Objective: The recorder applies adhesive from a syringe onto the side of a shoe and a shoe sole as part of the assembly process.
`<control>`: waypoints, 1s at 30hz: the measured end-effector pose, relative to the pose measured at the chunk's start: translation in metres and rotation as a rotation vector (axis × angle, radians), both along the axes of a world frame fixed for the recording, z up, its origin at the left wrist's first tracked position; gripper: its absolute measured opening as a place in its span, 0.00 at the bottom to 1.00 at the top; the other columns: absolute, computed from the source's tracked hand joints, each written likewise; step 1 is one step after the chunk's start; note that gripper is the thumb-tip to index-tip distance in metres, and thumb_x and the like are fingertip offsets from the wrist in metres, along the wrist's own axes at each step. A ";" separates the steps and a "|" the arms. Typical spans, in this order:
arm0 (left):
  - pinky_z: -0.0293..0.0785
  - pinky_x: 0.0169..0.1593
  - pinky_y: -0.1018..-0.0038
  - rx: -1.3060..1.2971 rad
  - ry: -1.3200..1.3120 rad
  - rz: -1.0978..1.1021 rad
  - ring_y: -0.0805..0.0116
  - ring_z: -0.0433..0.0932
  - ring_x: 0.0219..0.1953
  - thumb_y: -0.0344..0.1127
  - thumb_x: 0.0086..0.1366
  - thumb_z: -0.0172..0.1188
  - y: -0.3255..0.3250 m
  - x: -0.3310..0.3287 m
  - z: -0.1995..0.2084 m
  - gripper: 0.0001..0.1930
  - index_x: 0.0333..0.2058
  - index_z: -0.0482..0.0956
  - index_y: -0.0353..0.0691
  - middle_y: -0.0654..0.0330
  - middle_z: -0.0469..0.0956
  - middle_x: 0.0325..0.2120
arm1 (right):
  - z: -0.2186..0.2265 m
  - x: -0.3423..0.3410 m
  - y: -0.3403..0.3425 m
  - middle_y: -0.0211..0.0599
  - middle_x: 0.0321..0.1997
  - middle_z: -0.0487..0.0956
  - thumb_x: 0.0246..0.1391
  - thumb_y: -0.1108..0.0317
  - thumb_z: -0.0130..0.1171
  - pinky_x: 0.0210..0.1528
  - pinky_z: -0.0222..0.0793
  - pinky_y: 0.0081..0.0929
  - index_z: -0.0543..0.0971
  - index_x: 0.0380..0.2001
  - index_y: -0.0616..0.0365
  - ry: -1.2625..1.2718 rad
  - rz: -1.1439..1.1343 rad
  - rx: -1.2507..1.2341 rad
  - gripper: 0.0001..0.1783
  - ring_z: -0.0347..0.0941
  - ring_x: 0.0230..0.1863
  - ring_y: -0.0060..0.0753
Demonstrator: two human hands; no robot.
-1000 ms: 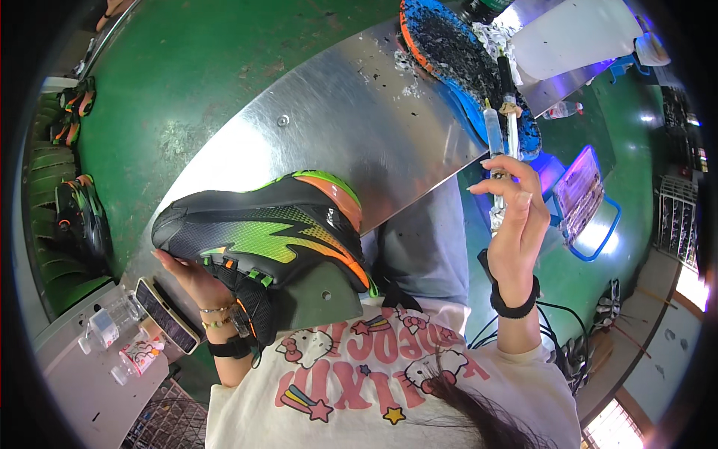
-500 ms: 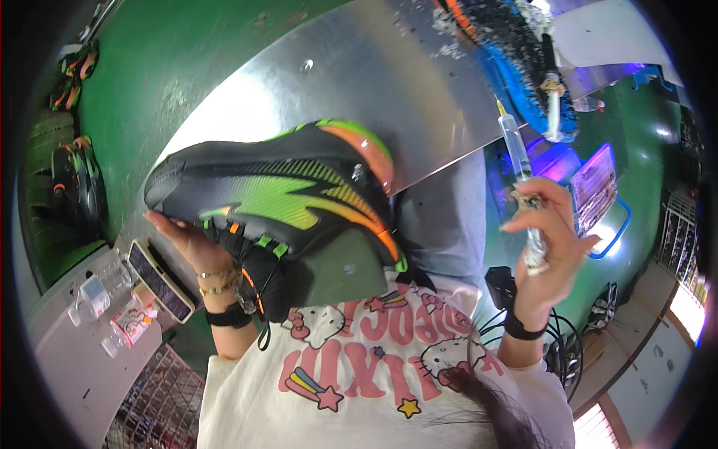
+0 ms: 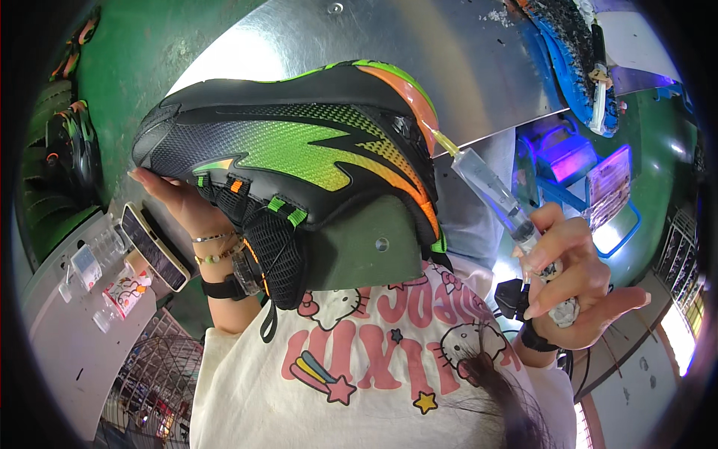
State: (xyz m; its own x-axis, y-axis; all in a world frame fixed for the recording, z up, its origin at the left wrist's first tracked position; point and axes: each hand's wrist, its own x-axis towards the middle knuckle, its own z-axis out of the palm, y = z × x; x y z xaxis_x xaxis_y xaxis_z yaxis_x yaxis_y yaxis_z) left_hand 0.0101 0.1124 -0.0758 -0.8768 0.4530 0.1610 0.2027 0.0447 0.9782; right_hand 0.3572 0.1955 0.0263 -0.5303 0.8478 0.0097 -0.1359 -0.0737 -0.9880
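The black-and-green sneaker (image 3: 292, 153), fitted on a green shoe last (image 3: 366, 251), lies on its side in front of the person's T-shirt (image 3: 351, 359). At the sneaker's toe, the left hand (image 3: 183, 202) is clamped on it, fingers partly hidden behind. To the sneaker's right, the right hand (image 3: 576, 277) is closed around a clear syringe (image 3: 486, 183), whose yellow tip meets the sneaker's orange heel edge. Beyond the sneaker is a metal worktop (image 3: 404, 45); left of and below its toe, a smartphone (image 3: 155, 247) stands tilted beside plastic bottles (image 3: 123, 294).
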 end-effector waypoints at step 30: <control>0.74 0.41 0.76 -0.274 -0.413 -0.209 0.73 0.74 0.42 0.34 0.64 0.48 0.048 -0.038 0.025 0.16 0.50 0.70 0.41 0.63 0.74 0.45 | -0.017 -0.012 0.024 0.48 0.29 0.72 0.59 0.39 0.07 0.42 0.54 0.33 0.67 0.07 0.57 -0.035 -0.094 -0.029 0.47 0.61 0.31 0.39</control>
State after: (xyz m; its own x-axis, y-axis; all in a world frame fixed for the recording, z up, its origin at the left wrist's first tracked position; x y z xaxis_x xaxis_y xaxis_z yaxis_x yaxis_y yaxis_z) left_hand -0.0278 0.1607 -0.0504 -0.7290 0.6016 -0.3266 -0.1642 0.3095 0.9366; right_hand 0.3450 0.2196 0.0096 -0.4481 0.8934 -0.0329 -0.1088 -0.0910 -0.9899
